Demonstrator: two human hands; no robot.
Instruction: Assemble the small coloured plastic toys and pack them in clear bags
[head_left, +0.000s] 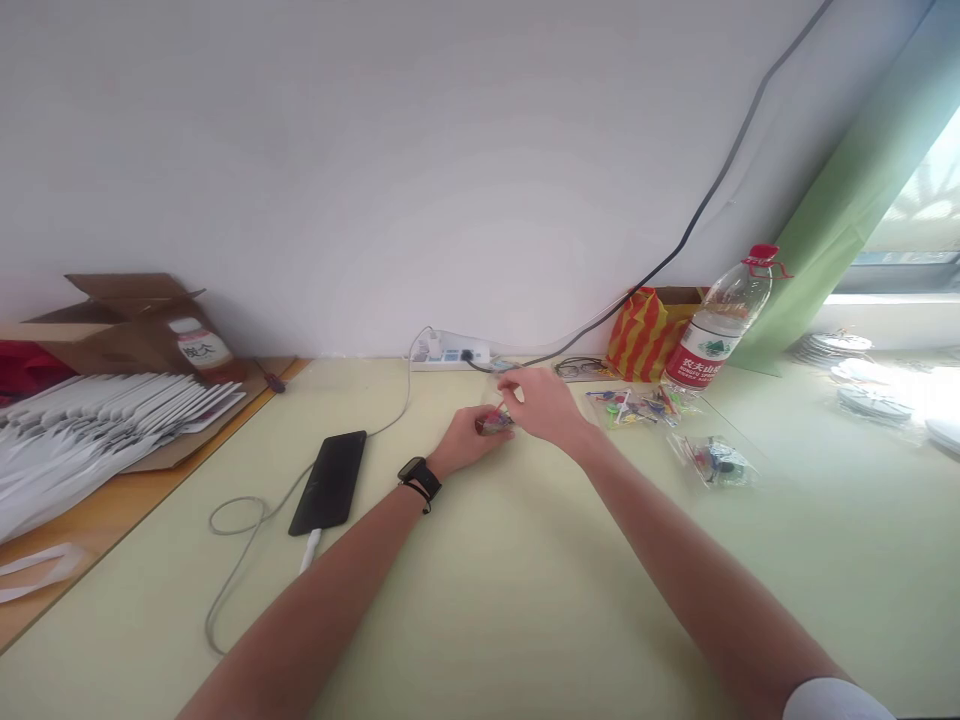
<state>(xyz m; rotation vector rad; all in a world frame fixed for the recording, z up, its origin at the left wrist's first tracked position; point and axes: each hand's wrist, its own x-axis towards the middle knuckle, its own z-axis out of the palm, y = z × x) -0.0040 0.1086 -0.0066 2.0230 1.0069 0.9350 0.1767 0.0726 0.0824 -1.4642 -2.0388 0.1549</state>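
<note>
My left hand (466, 440), with a dark watch on its wrist, is curled around a small clear plastic bag (491, 424) with dark and coloured bits in it. Just above and to the right, my right hand (549, 405) has thumb and forefinger pinched together on a thin red piece (496, 410) at the bag's mouth. What exactly the red piece is, I cannot make out. To the right lie a clear bag of colourful small plastic parts (630, 407) and another filled clear bag (720, 462).
A black phone (328, 482) with a charging cable lies left. Against the wall sit a power strip (450, 354), glasses (581, 367), a red-yellow striped bag (641, 335) and a large bottle (716, 325). White stacked items (112, 420) and a cardboard box (135, 315) stand far left.
</note>
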